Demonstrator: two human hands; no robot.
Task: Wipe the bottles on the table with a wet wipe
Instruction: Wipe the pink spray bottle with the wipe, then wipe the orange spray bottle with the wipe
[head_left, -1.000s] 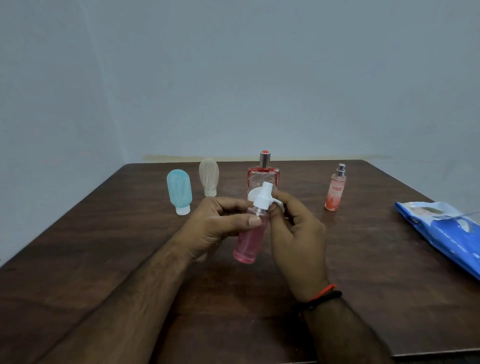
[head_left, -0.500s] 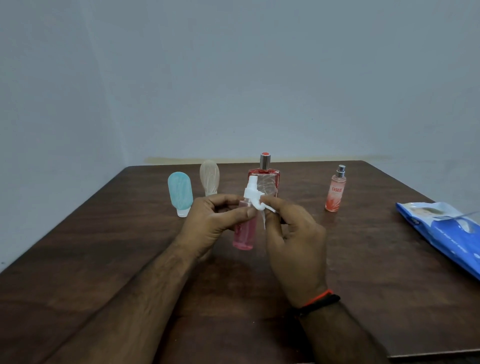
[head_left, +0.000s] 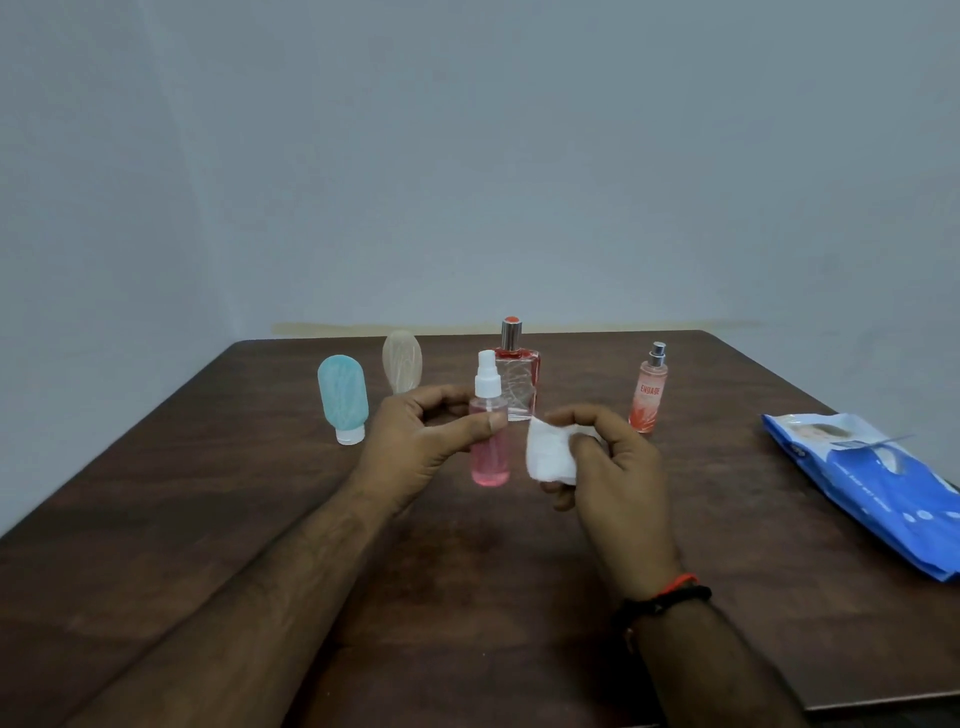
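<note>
My left hand (head_left: 415, 441) grips a small pink spray bottle (head_left: 490, 447) with a white pump top, holding it upright above the table. Just to its right, my right hand (head_left: 608, 457) pinches a folded white wet wipe (head_left: 549, 454), a small gap apart from the bottle. Behind stand a square red perfume bottle (head_left: 519, 379), a slim orange spray bottle (head_left: 647, 392), a blue squeeze bottle (head_left: 343, 397) on its cap, and a beige squeeze bottle (head_left: 402, 361).
The dark wooden table (head_left: 467, 597) has its far edge by a pale wall. A blue wet wipe pack (head_left: 878, 483) lies at the right side, near the table's right edge.
My right hand has drawn the wipe off the pump top and moved to the right of the bottle. The bottle now stands upright in my left hand.
</note>
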